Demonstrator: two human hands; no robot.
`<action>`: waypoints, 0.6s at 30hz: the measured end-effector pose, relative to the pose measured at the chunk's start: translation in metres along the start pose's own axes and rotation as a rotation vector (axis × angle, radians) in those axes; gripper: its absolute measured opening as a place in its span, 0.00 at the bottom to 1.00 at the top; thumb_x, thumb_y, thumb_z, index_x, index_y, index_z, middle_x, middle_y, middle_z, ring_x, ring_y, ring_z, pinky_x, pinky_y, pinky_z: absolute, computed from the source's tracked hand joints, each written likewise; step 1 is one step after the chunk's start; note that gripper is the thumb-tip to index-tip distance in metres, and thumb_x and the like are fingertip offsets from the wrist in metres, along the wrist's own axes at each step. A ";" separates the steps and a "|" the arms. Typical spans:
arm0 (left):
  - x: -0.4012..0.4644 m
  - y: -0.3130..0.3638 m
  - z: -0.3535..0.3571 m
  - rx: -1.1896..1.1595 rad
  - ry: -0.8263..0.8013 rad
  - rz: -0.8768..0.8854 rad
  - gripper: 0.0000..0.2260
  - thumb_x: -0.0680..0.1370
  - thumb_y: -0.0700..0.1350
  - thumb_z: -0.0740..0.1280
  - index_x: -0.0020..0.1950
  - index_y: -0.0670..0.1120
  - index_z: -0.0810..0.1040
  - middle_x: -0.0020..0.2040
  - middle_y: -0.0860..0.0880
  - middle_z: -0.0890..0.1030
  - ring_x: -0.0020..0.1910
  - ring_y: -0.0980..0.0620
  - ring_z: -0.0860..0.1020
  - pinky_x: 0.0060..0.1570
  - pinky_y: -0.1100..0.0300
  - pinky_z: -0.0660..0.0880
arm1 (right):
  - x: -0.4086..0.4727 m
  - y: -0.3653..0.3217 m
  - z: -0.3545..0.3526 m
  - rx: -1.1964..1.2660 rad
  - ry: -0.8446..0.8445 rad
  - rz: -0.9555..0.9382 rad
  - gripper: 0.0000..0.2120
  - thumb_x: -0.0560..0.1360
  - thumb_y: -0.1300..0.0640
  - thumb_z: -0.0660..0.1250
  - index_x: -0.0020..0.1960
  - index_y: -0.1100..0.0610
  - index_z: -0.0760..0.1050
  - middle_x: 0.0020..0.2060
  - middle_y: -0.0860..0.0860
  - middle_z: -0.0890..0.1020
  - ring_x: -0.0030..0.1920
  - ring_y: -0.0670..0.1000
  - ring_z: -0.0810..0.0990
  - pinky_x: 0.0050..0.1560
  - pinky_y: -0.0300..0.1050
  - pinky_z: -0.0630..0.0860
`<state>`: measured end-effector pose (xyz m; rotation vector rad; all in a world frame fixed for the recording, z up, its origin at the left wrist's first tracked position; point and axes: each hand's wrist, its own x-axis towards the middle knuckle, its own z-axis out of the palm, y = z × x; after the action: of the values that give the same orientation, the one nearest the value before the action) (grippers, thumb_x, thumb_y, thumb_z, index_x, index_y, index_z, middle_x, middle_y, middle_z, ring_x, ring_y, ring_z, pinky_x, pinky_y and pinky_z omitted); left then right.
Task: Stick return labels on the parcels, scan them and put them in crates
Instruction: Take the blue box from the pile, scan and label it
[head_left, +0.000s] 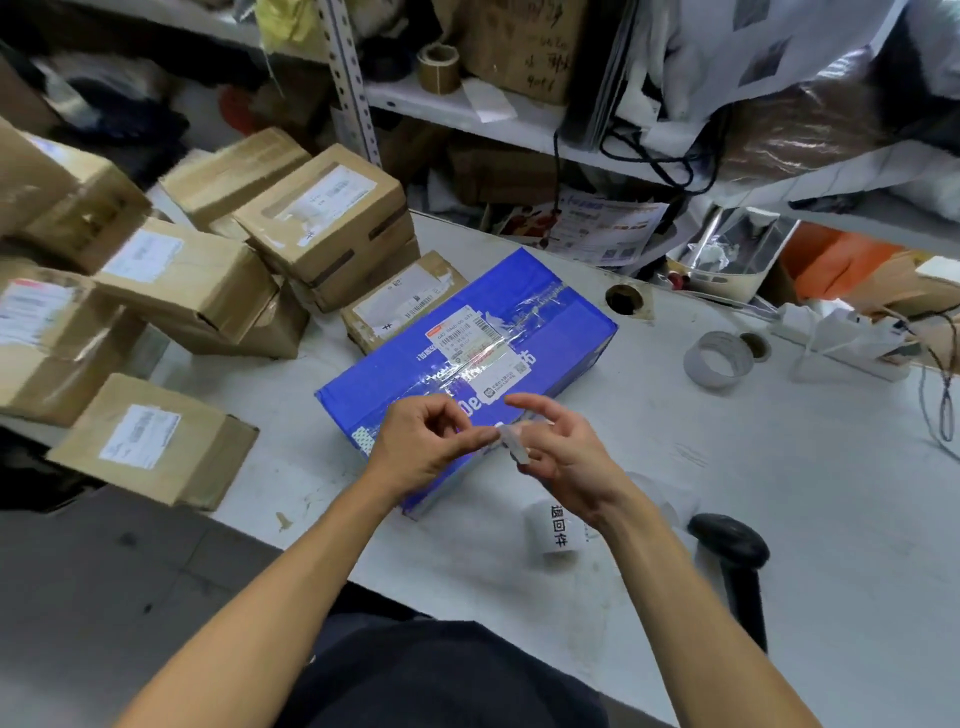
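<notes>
My left hand (423, 441) and right hand (558, 447) meet just above the near end of the blue parcel (467, 364), both pinching a small white label (511, 444) between curled fingertips. The parcel lies on the grey table (727, 467), the label roll (556, 530) near and right of it under my right wrist, the black scanner (732, 551) further right.

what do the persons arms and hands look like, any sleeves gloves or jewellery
Both forearms are bare from the bottom of the picture up to the wrists: no sleeves show. The left hand and right hand wear no gloves, and no rings, watch or bracelets are visible.
</notes>
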<state>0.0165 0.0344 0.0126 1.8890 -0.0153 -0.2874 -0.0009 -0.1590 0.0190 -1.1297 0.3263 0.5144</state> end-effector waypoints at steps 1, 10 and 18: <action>0.002 -0.003 -0.009 0.005 0.044 -0.014 0.19 0.65 0.59 0.78 0.38 0.43 0.81 0.32 0.43 0.79 0.29 0.56 0.71 0.31 0.64 0.71 | 0.010 -0.005 0.005 -0.065 0.014 -0.030 0.27 0.63 0.60 0.78 0.61 0.57 0.78 0.40 0.59 0.80 0.36 0.50 0.76 0.37 0.40 0.70; -0.017 -0.060 -0.050 0.087 0.651 -0.107 0.14 0.72 0.48 0.79 0.53 0.54 0.79 0.51 0.58 0.79 0.49 0.55 0.77 0.49 0.58 0.75 | 0.076 -0.014 0.045 -1.285 0.089 -0.301 0.34 0.70 0.48 0.79 0.71 0.49 0.69 0.49 0.47 0.81 0.48 0.48 0.82 0.51 0.50 0.83; -0.029 -0.081 -0.041 -0.395 0.503 -0.568 0.48 0.68 0.57 0.81 0.81 0.55 0.56 0.73 0.48 0.70 0.66 0.47 0.76 0.65 0.44 0.76 | 0.113 -0.073 -0.032 -1.397 0.556 -0.335 0.42 0.70 0.34 0.73 0.76 0.52 0.66 0.73 0.53 0.70 0.72 0.57 0.66 0.70 0.55 0.65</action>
<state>-0.0135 0.1039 -0.0455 1.4907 0.8658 -0.1706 0.1341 -0.1870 0.0068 -2.6464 0.2167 0.0401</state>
